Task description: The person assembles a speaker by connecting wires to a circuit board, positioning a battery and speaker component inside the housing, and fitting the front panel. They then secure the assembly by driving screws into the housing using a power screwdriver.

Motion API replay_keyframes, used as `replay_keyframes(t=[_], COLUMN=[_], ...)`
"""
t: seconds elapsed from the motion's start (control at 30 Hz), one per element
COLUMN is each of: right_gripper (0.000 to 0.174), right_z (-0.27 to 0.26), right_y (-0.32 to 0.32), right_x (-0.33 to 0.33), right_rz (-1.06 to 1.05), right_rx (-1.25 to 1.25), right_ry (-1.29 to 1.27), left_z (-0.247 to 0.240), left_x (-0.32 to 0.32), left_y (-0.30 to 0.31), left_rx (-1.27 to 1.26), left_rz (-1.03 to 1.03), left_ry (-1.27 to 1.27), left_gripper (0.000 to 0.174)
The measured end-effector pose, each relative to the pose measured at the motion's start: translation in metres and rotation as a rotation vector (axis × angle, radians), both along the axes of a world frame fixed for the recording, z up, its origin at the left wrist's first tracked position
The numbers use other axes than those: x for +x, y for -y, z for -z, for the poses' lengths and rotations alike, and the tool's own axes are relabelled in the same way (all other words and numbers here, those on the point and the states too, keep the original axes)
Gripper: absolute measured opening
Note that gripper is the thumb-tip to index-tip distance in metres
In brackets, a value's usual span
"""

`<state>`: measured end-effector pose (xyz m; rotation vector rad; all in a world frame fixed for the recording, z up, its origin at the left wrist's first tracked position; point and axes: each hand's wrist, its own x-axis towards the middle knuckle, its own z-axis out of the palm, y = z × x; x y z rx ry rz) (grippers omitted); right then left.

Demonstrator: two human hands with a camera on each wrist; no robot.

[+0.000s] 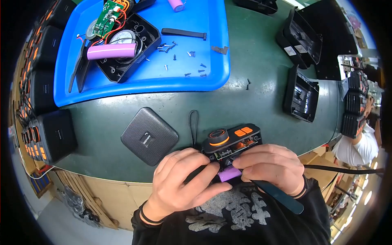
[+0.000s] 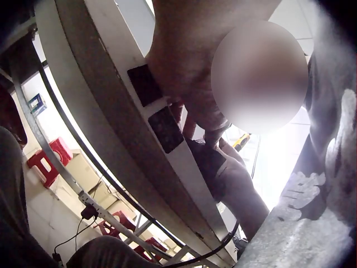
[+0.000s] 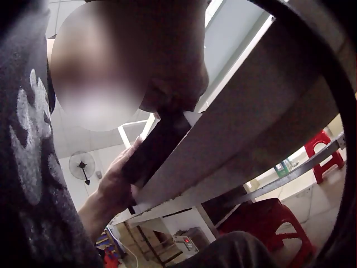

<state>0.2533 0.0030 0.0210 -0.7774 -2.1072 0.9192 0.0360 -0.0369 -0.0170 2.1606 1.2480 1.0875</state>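
Note:
A small black speaker with an orange-ringed knob and orange buttons is held at the table's front edge, its near side open. Circuitry shows inside, and a purple battery cell lies at the opening. My left hand grips the speaker's left side, fingertips by the opening. At the opening's right, my right hand has thumb and fingers bunched close to the cell. A dark, flat, tapered tool handle sticks out below that palm; its tip is hidden. Left of the speaker lies a textured black cover.
A blue tray holds an opened housing, another purple cell, a green board and several screws. Black shells stand at the right. Assembled speakers line the left. A black cable runs to my right wrist.

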Motion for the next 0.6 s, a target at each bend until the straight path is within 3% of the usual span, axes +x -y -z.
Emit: replay_keyframes(t=[0.6], right_gripper=[0.030], right_z=[-0.0008], right_y=[0.0035], right_x=[-0.0090], right_rz=[0.008], right_rx=[0.142], right_ry=[0.104], left_z=[0.0002], left_x=[-0.0015], left_y=[-0.0007], left_rx=[0.001], left_rz=[0.028], left_ry=[-0.024], left_gripper=[0.044])
